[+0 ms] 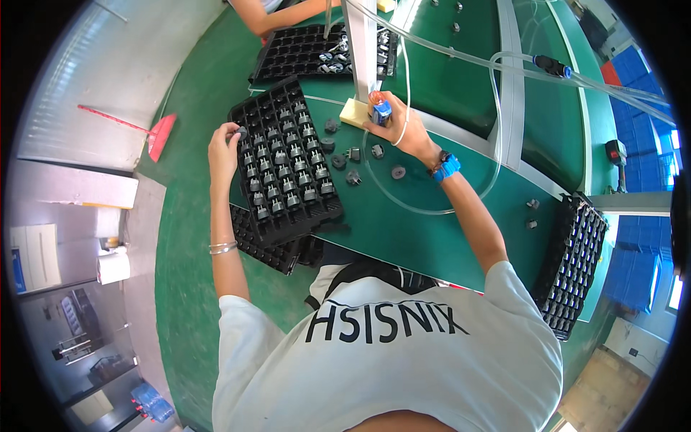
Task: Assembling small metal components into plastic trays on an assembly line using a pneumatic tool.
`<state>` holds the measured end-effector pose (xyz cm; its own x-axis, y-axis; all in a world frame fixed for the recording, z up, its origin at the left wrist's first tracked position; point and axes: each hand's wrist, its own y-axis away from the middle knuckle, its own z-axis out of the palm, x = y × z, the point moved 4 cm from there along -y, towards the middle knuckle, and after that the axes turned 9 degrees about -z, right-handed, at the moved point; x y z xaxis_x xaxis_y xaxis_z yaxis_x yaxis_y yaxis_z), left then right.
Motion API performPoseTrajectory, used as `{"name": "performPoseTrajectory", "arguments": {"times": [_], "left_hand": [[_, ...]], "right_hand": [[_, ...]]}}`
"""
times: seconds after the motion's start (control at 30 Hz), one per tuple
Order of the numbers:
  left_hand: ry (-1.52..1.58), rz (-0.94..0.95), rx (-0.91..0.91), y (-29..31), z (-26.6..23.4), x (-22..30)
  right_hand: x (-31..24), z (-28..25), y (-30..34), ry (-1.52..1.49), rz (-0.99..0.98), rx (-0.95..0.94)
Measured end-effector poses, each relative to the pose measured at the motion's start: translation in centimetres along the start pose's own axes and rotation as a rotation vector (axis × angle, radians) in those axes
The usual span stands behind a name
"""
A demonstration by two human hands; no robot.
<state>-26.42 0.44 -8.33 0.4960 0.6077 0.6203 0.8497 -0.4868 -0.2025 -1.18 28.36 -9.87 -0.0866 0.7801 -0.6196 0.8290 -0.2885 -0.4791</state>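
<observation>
My left hand [224,147] is at the left edge of a black compartment tray [329,209], its fingertips pinched on a dark round plug part [242,132]. Many of the tray's pockets hold similar black plug parts with metal pins. My right hand [409,133] is wrapped round a small bottle-like thing [381,111] with a blue body and an orange-red end. It is beside a yellow sponge block [354,113] at the foot of a white post. Several loose plug parts [353,177] lie on the green table between my hands.
A second tray [291,54] with parts stands at the far side, near another person's arm [299,14]. More trays lie below my left arm [263,245] and at the right table end [576,266]. A clear hose [432,212] loops across the green table [425,237].
</observation>
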Motion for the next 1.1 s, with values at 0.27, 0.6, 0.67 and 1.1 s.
{"name": "performPoseTrajectory", "arguments": {"times": [0.27, 0.6, 0.67, 1.1], "left_hand": [[0.550, -0.242, -0.205, 4.8, 0.5, 3.2], [0.915, -0.253, -0.523, 11.2, 3.7, 9.1], [0.923, -0.261, -0.554, 11.8, 4.3, 9.5], [1.055, -0.239, -0.472, 13.6, 5.7, 11.5]], "right_hand": [[0.7, 0.7, 0.2, 0.010, 0.067, 0.014], [0.6, 1.0, -0.1, -0.124, 0.166, 0.022], [0.6, 1.8, 0.0, -0.163, 0.148, 0.007], [-3.3, 3.6, -0.9, 0.016, -0.103, -0.061]]}}
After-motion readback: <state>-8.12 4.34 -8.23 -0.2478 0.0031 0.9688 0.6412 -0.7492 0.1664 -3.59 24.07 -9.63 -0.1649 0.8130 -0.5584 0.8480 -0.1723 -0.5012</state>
